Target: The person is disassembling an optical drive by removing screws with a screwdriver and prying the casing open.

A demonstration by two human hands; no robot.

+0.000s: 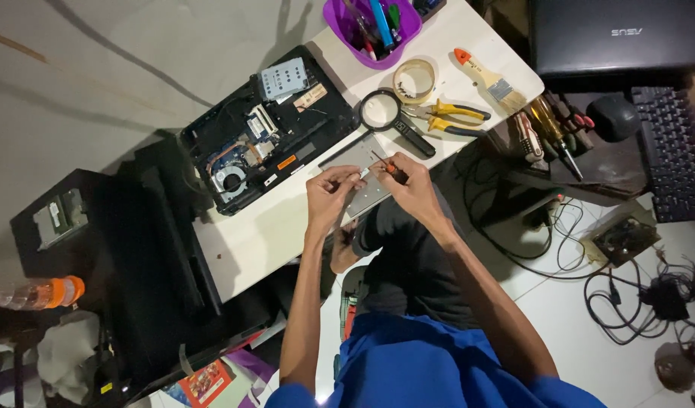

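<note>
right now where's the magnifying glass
In the head view, the magnifying glass lies on the white table, between the opened laptop and the yellow-handled pliers, just beyond the hands.

The left hand (pixel 330 193) steadies a grey metal plate (pixel 360 175) while the right hand (pixel 413 185) grips a small screwdriver (pixel 385 165) beside the opened laptop (pixel 268 128).

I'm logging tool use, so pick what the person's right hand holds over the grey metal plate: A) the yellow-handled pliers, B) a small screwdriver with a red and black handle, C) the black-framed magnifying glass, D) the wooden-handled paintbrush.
B: the right hand pinches the small screwdriver over the grey metal plate; pliers, magnifying glass and paintbrush lie untouched on the table.
</note>
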